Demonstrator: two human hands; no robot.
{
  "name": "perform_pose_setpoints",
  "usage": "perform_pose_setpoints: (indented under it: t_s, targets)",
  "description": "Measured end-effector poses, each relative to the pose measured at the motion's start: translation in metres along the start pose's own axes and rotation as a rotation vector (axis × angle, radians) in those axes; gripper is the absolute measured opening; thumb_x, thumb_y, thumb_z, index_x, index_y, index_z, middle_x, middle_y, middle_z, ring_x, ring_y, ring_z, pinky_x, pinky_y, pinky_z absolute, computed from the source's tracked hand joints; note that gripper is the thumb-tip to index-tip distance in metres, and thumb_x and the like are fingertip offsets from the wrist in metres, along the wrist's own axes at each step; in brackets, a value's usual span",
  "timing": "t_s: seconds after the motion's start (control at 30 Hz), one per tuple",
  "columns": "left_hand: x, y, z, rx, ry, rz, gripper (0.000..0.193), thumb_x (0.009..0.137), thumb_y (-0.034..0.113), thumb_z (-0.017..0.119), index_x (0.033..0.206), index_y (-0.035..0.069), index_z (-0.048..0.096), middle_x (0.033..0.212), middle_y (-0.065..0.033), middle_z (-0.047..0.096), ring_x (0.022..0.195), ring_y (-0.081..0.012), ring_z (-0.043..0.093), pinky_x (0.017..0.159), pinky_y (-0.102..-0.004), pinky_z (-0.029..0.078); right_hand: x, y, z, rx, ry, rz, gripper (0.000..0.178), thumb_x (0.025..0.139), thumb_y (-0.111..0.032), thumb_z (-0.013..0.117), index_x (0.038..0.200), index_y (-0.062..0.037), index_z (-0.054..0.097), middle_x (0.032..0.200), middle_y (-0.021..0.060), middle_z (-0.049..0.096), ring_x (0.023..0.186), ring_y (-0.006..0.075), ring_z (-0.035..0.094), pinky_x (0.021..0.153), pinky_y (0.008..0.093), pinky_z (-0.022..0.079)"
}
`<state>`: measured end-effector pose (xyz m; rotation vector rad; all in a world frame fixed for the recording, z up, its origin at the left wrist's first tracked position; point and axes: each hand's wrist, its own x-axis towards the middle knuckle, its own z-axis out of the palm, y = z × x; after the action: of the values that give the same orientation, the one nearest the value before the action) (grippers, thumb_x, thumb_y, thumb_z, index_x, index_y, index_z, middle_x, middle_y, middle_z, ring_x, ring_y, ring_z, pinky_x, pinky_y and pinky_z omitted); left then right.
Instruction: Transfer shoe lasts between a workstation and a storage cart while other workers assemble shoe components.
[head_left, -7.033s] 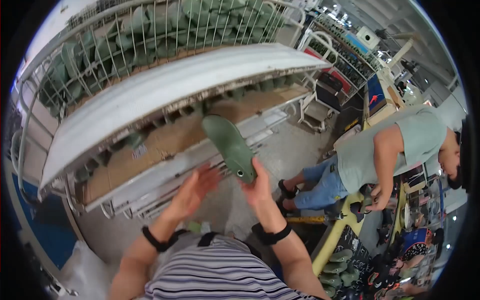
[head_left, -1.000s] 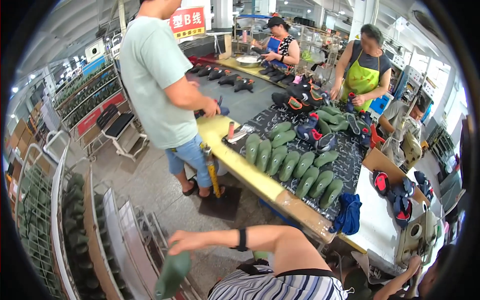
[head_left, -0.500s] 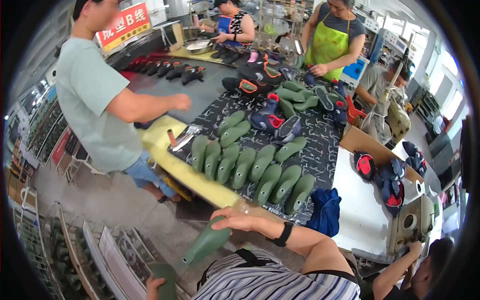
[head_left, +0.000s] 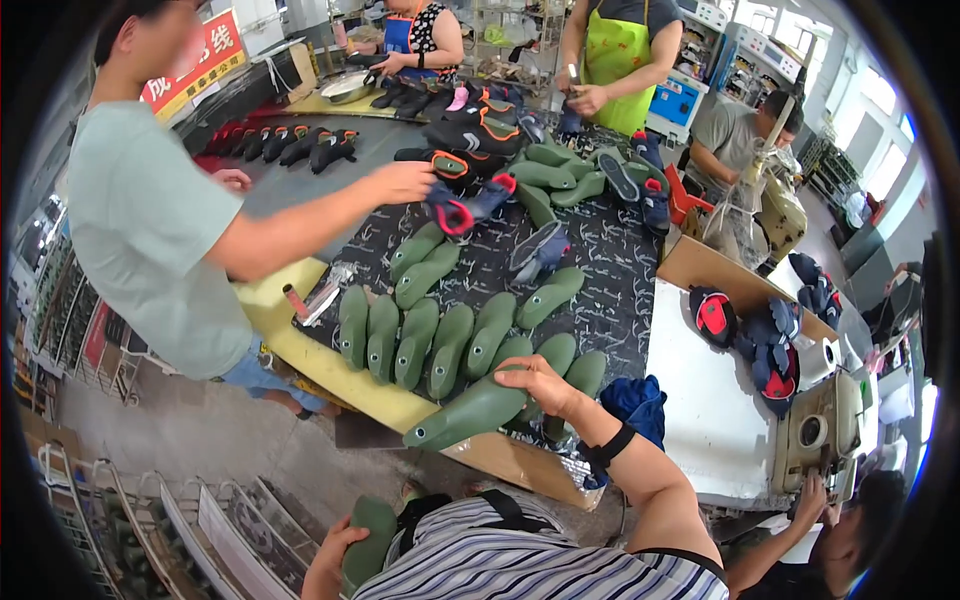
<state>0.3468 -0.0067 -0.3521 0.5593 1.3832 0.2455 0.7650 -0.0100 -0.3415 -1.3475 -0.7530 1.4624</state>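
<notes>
A green shoe last (head_left: 465,412) is gripped at one end by my right hand (head_left: 540,382), tilted over the near edge of the work table (head_left: 620,260). Low at my left side, my left hand (head_left: 337,553) is closed round another green shoe last (head_left: 369,540). Just beyond my right hand stands a row of green shoe lasts (head_left: 452,345), several of them side by side on the dark patterned table cover. The last I hold hides part of the nearest ones. Farther back lies a loose pile of more green lasts (head_left: 548,172).
At left a co-worker (head_left: 150,230) reaches across to a navy shoe upper (head_left: 455,210). Yellow board (head_left: 330,365) edges the table. A blue cloth (head_left: 635,405) lies by a white table (head_left: 695,430) with a sewing machine (head_left: 815,430). Racks (head_left: 200,530) stand lower left.
My right hand has lifted its last up and right, over the table edge. My left hand has risen slightly with its last. The co-worker's arm has stretched out to a navy upper.
</notes>
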Motion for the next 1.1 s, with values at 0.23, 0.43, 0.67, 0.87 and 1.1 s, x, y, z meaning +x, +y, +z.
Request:
perform_pose_setpoints:
  t_s: [0.23, 0.43, 0.67, 0.87, 1.1]
  targets:
    - [0.012, 0.01, 0.014, 0.076, -0.015, -0.01, 0.06, 0.066, 0.013, 0.062, 0.12, -0.003, 0.042, 0.104, -0.0137, 0.055, 0.093, -0.0237, 0.055, 0.079, -0.0317, 0.044, 0.048, -0.025, -0.029, -0.136, -0.001, -0.016, 0.036, 0.077, -0.035, 0.061, 0.092, -0.0022, 0.062, 0.076, 0.002, 0.06, 0.067, 0.0105, 0.054, 0.047, 0.0251, 0.039]
    - [0.022, 0.019, 0.027, 0.007, -0.063, 0.014, 0.064, 0.067, 0.012, 0.062, 0.124, -0.002, 0.037, 0.107, -0.0139, 0.054, 0.098, -0.0231, 0.052, 0.082, -0.0321, 0.043, 0.125, -0.043, -0.069, -0.347, -0.016, 0.086, 0.037, 0.077, -0.035, 0.062, 0.09, -0.0002, 0.062, 0.077, 0.0041, 0.061, 0.064, 0.0121, 0.056, 0.046, 0.0225, 0.044]
    - [0.006, 0.105, 0.075, 0.258, -0.25, 0.308, 0.06, 0.069, 0.017, 0.063, 0.121, -0.002, 0.04, 0.104, -0.0113, 0.055, 0.087, -0.019, 0.056, 0.073, -0.0314, 0.048, 0.142, -0.019, -0.039, -1.035, -0.083, -0.247, 0.054, 0.08, -0.038, 0.053, 0.12, -0.0028, 0.045, 0.115, 0.0249, 0.049, 0.108, 0.0372, 0.046, 0.093, 0.0392, 0.037]
    - [0.051, 0.18, 0.143, 0.473, -0.284, 0.466, 0.058, 0.069, 0.018, 0.066, 0.118, -0.002, 0.043, 0.099, -0.0117, 0.056, 0.085, -0.0181, 0.056, 0.071, -0.0312, 0.047, 0.11, -0.022, -0.071, -0.997, -0.024, -0.341, 0.042, 0.08, -0.032, 0.055, 0.11, -0.0026, 0.054, 0.108, 0.0211, 0.055, 0.106, 0.0357, 0.048, 0.092, 0.038, 0.038]
    - [0.105, 0.249, 0.2, 0.926, -0.187, 0.794, 0.063, 0.065, 0.023, 0.066, 0.116, -0.003, 0.043, 0.096, -0.0166, 0.059, 0.084, -0.0243, 0.059, 0.074, -0.0323, 0.046, 0.075, -0.004, -0.164, -0.866, 0.583, -0.273, 0.034, 0.076, -0.022, 0.059, 0.102, 0.0011, 0.057, 0.101, 0.0215, 0.057, 0.093, 0.0313, 0.055, 0.081, 0.0354, 0.043]
